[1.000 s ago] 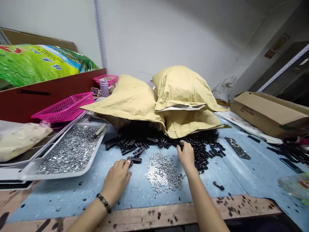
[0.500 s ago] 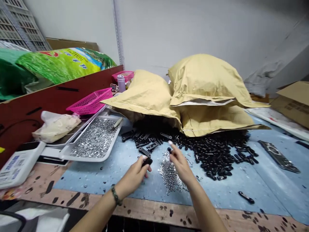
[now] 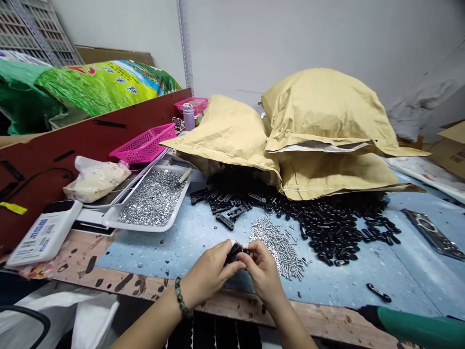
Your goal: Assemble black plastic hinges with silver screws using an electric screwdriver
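Note:
My left hand (image 3: 212,266) is closed around a black plastic part (image 3: 234,252) above the table's front edge. From the other side my right hand (image 3: 261,269) pinches a small black piece (image 3: 246,251) against that part; the fingers cover much of both. Just beyond the right hand lies a pile of small silver screws (image 3: 281,245), with some washers at its left side. Black slotted pieces (image 3: 232,213) lie behind the hands. Farther right spreads a heap of small black parts (image 3: 327,232).
Large tan sacks (image 3: 327,111) stand at the back. To the left are a white tray (image 3: 165,228) of silver pieces, a pink basket (image 3: 145,145) and a white scale (image 3: 45,232). A phone-like object (image 3: 432,232) and a green tool (image 3: 414,325) are at right.
Both hands have come together nearer the table's front edge, bringing their black pieces into contact. The view has shifted slightly, and the green tool now shows at the lower right.

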The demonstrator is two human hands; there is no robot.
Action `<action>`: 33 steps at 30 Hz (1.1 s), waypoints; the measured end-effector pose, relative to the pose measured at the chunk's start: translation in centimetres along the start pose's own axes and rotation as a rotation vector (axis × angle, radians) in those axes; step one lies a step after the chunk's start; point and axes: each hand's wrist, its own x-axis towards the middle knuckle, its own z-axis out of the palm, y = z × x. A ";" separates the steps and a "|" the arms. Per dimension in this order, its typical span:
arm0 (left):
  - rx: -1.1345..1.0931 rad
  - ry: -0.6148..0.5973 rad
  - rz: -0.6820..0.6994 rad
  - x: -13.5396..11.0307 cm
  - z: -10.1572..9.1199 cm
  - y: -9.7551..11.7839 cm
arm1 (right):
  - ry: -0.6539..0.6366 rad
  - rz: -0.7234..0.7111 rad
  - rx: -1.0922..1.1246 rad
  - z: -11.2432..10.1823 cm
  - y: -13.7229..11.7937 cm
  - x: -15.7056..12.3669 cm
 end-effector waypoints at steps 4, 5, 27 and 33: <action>-0.016 -0.040 0.047 0.1 -0.1 0.1 | 0.074 -0.026 -0.077 -0.1 -0.8 -1.8; -0.015 -0.039 0.049 0.1 -0.1 0.2 | 0.089 -0.029 -0.089 -0.2 -1.1 -2.1; -0.180 0.165 -0.196 1.8 -1.8 -4.2 | -0.038 -0.300 -0.831 -1.2 2.1 5.3; -0.052 0.161 -0.006 2.4 -2.6 -5.7 | -0.083 -0.328 -0.765 0.0 2.2 2.9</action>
